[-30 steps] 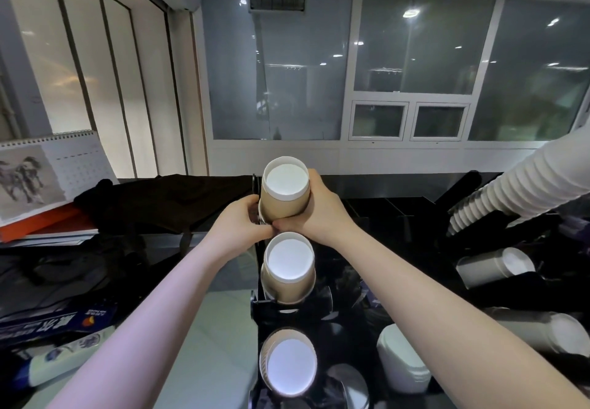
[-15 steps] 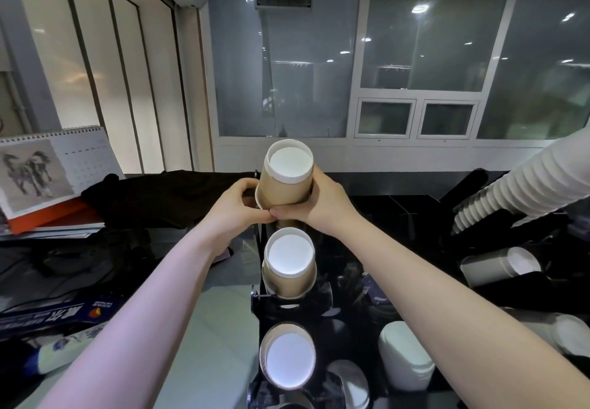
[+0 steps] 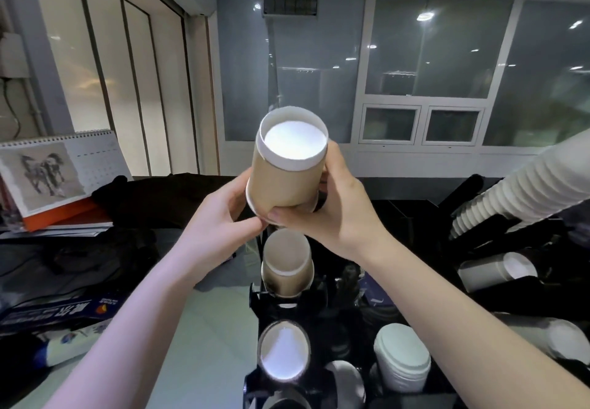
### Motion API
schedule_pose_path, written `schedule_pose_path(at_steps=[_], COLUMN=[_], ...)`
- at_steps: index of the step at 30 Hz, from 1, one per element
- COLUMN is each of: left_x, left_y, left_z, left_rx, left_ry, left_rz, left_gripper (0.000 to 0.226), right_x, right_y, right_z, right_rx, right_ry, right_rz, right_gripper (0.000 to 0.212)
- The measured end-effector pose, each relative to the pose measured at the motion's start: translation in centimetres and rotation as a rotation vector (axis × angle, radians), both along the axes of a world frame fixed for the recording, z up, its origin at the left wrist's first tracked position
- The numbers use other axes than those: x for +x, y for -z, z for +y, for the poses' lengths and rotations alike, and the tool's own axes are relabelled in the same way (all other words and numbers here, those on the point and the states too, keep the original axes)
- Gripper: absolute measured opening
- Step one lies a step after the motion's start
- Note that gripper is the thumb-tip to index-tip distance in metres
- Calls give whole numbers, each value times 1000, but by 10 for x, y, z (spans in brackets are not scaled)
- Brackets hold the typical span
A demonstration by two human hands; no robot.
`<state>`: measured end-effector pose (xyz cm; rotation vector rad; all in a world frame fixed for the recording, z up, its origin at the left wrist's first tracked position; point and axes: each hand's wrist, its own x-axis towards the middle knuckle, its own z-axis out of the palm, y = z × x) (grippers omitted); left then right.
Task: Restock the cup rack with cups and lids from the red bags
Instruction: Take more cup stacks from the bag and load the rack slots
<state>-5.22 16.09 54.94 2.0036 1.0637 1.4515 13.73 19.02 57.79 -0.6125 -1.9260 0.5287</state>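
Brown cup stack (image 3: pixel 284 181): held upside down, base toward the viewer, in the air above the black cup rack (image 3: pixel 287 309), clear of it. The white base disc faces up and catches the ceiling light.

Left hand (image 3: pixel 220 229): fingers curled against the lower left rim of the stack, thumb near the rim edge. Right hand (image 3: pixel 325 213): wrapped round the lower right side, thumb pressed across the bottom rim, fingers behind the wall of the cup. Both hands grasp the same stack; their thumbs nearly meet below it.

Directly under the stack, a second brown cup (image 3: pixel 286 265) sits inverted in the top slot of the rack. Below that, a further cup base (image 3: pixel 284 352) shows in the next slot.

To the right of the rack: a stack of white lids (image 3: pixel 402 360), standing upright. Further right, a long tilted column of white cups (image 3: pixel 517 194) leans toward the upper right corner, with a grey cup (image 3: pixel 498 271) lying on its side beneath it.

To the left: a desk calendar (image 3: pixel 54 172) with a horse drawing, standing on an orange folder (image 3: pixel 67 213). A dark cloth, possibly a garment, (image 3: pixel 159 197) lies behind the hands.
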Motion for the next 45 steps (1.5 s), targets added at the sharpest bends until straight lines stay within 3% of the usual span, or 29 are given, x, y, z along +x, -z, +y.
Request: schedule_pose_path(at_steps=[6,17,21,28,33,45], left_x=[5,7,13,12,21,133], left_y=[33,66,68,66,44,6], left_z=[-27,-34,-37,-38,-36,-19], left_rx=[-129,-207,-203,-144,17,167], left_ry=[85,-158,-182,-209,-222,-339], left_rz=[114,115,116,112,108,401], left_gripper=[83,74,72,74,71,70], right_x=[13,-8,-10,9,43,187], right_y=[35,87,91,83,71,44], right_z=[-13,11,10,-4,-9,-5], right_rx=[-83,-130,-161,-263,-225,-143], right_ry=[-52,306,334,193,232,263], right_rz=[-141,-444,-428,-333,-258,-297], right_gripper=[85,88,89,83,63,38])
